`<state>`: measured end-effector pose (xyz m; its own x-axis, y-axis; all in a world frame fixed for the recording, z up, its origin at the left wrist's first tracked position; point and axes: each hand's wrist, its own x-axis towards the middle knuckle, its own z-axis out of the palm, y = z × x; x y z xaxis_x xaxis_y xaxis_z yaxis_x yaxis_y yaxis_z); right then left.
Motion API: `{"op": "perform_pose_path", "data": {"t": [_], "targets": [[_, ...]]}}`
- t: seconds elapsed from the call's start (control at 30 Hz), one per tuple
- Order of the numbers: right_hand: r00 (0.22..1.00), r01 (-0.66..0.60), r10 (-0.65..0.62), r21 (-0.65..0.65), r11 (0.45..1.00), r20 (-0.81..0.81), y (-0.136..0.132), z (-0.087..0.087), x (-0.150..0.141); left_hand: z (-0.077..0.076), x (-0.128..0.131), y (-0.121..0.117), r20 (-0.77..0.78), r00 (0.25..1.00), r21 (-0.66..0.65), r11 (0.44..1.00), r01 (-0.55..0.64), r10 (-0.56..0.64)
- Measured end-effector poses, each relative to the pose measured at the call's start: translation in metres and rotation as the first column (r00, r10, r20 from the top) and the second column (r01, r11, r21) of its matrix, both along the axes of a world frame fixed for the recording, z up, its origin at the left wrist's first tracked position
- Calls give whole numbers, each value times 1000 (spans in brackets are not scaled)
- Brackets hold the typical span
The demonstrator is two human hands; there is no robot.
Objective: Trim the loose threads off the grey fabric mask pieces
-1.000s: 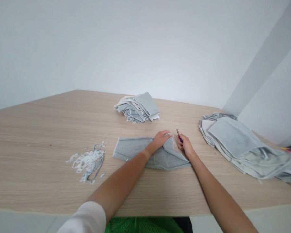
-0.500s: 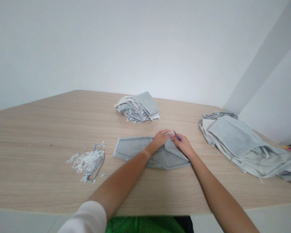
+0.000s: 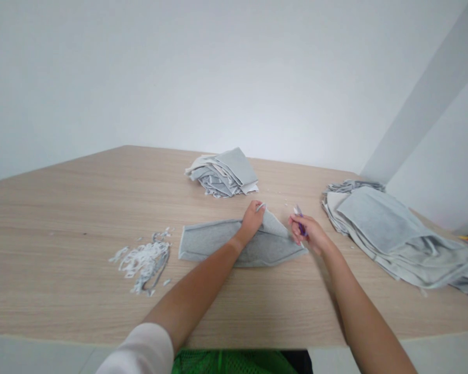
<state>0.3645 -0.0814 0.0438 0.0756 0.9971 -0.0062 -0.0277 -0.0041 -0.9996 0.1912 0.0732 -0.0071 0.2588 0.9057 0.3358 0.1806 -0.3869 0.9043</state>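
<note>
A long piece of grey fabric (image 3: 210, 239) lies across the table in front of me, edged with pale stitching. My left hand (image 3: 252, 218) pinches its upper edge and lifts the right part into a raised fold. Just right of that fold, apart from the fabric's top corner, my right hand (image 3: 306, 231) grips small purple-handled thread scissors (image 3: 301, 224). Their blades point up and away from me, with a small white bit near the tip. The fingers partly hide the handle.
White and grey thread scraps (image 3: 144, 262) lie in a heap at left. A pile of folded grey fabric pieces (image 3: 226, 174) sits at the back of the wooden table (image 3: 81, 202). A larger stack of grey pieces (image 3: 386, 223) lies at right, near the wall.
My right hand went to the fabric edge by the left hand, then drew back to the right with the scissors. My left hand has shifted slightly left and raised the fabric's corner.
</note>
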Motion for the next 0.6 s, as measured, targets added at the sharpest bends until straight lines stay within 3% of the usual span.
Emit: {"op": "perform_pose_path", "data": {"t": [0.1, 0.2, 0.33, 0.47, 0.53, 0.6], "targets": [[951, -288, 306, -242, 927, 42, -12, 1, -8, -2, -1, 7, -11, 1000, 10, 1000, -23, 23], [908, -371, 416, -356, 858, 56, -15, -3, -11, -1, -3, 10, -41, 998, 31, 999, -39, 41], [960, -234, 269, -300, 925, 82, -7, -11, 0, 6, -6, 11, -72, 995, 34, 997, -68, 71], [976, 30, 15, -201, 979, 217, 7, -20, 27, 23, -12, 9, -151, 979, 21, 991, -135, 136], [903, 172, -113, -107, 979, 414, 11, -23, 42, 34, -15, 7, -216, 962, 19, 985, -170, 170], [739, 290, -236, 18, 957, 631, 14, -26, 54, 44, -20, 7, -287, 938, 24, 981, -195, 193]]}}
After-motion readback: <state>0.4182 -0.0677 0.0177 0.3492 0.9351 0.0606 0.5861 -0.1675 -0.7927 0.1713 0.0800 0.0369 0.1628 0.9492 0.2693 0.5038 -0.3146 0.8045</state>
